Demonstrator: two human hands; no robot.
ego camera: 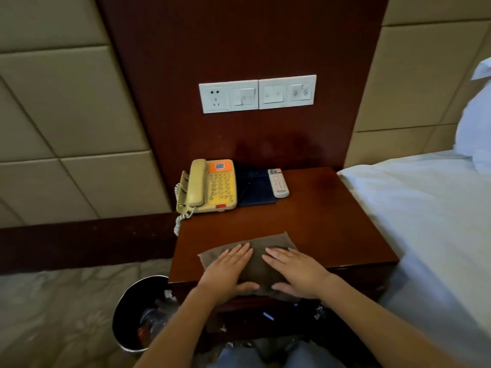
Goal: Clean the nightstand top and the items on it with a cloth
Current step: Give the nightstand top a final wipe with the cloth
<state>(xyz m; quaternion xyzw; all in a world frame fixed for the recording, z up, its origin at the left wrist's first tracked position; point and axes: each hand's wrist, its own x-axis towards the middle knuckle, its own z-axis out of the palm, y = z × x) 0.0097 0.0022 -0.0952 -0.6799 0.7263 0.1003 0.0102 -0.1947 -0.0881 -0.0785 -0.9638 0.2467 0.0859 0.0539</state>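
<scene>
A brown cloth (pixel 268 241) lies flat at the front edge of the dark wooden nightstand top (pixel 318 216). My left hand (pixel 228 269) and my right hand (pixel 293 269) both press flat on the cloth, fingers straight and pointing away from me, thumbs near the front edge. At the back left of the nightstand stands a yellow and orange telephone (pixel 212 185) with its handset on the cradle. Beside it lies a dark blue folder (pixel 256 189), and a white remote control (pixel 278 182) rests at the folder's right edge.
A black waste bin (pixel 132 314) with rubbish in it stands on the floor left of the nightstand. A bed with white sheets (pixel 430 208) adjoins on the right. White sockets and switches (pixel 257 93) sit on the wooden wall panel behind.
</scene>
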